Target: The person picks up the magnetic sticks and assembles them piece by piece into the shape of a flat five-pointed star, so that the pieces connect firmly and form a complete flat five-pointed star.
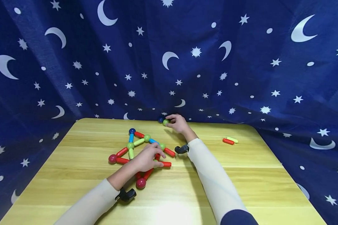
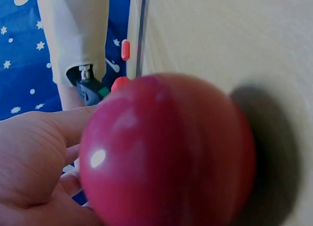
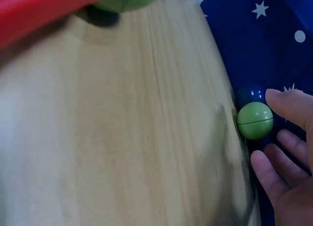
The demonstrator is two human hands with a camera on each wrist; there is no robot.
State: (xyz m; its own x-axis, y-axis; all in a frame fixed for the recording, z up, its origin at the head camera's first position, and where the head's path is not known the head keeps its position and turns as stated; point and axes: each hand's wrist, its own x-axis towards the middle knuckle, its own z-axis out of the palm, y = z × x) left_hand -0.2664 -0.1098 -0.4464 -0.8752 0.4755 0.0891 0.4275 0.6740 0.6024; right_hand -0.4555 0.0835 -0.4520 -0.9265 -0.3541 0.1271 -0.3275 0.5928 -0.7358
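Observation:
A flat frame of magnetic rods and balls lies on the table, with a crimson ball (image 1: 141, 183) at its near corner and a blue ball (image 1: 132, 131) at its far corner. My left hand (image 1: 147, 157) is over its right part, fingers bent around a red rod; their grip is hidden, and I cannot tell if they pinch. That crimson ball (image 2: 166, 152) covers much of the left wrist view. At the table's far edge, my right hand (image 1: 178, 123) reaches a loose green ball (image 3: 255, 121), thumb and fingers spread about it. A dark blue ball (image 3: 250, 94) sits beside the green one.
A loose red rod (image 1: 228, 141) and a yellow-green rod (image 1: 232, 139) lie together on the right of the wooden table (image 1: 242, 181). A blue curtain (image 1: 146, 62) with moons and stars hangs right behind the far edge.

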